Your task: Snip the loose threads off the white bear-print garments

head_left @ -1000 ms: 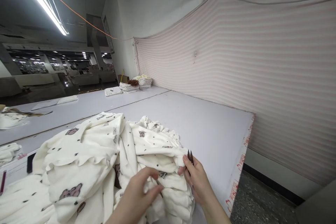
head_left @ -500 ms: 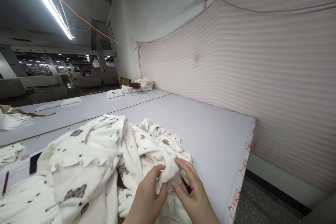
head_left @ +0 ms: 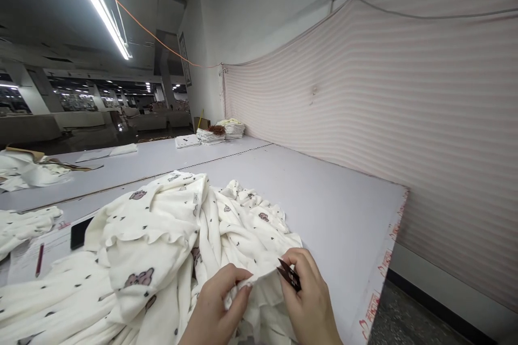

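Snips (head_left: 294, 280): rear end hidden inside right hand (head_left: 311, 299). White printed garments (head_left: 162, 226) run off bottom and left edges; label (head_left: 196, 198) print too small to read. Dark flat object (head_left: 79, 234) partly covered by them. Paper (head_left: 55, 250) at left: writing illegible, lower part hidden. Far hall (head_left: 121, 105) dim, details lost.

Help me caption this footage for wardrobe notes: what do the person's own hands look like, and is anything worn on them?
The left hand and right hand are both bare, with no gloves and no rings to be seen. No sleeve, watch or bracelet shows before the picture's lower edge cuts off the view. Nail details are too small to judge.
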